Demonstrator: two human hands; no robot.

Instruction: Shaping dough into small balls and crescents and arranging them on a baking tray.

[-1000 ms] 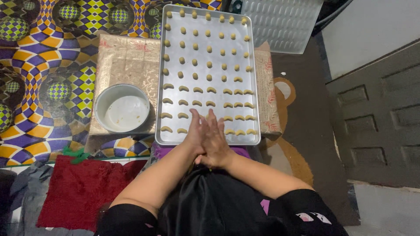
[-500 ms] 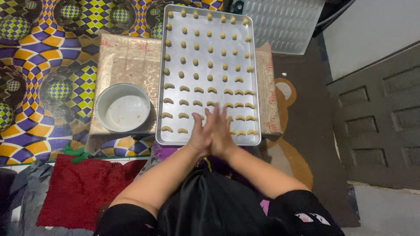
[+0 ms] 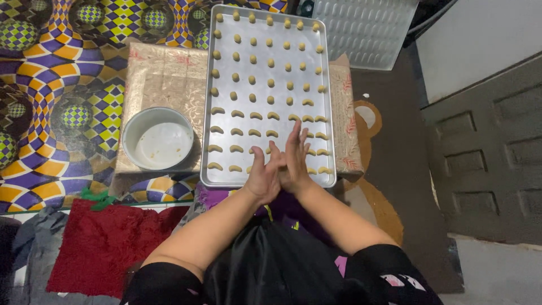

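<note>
My left hand (image 3: 262, 176) and my right hand (image 3: 296, 155) are pressed palm to palm, fingers straight, over the near edge of a silver baking tray (image 3: 224, 76). The right hand sits a little further forward than the left. Anything between the palms is hidden. The tray holds several rows of small pale dough pieces: round balls (image 3: 253, 42) in the far rows and curved crescents (image 3: 237, 113) in the near rows. My hands cover some of the crescents at the near right. A white round bowl (image 3: 158, 138), nearly empty, stands just left of the tray.
Tray and bowl rest on a gold patterned mat (image 3: 164, 73) over a bright purple-and-yellow floor covering (image 3: 56, 85). A red fluffy cloth (image 3: 107, 243) lies near my left arm. A white ribbed panel (image 3: 367, 31) lies beyond the tray, and a brown bear-print rug (image 3: 389, 169) to the right.
My hands stay pressed together. The right palm has slid forward over the left, and both hands have lifted slightly further over the tray's near rows.
</note>
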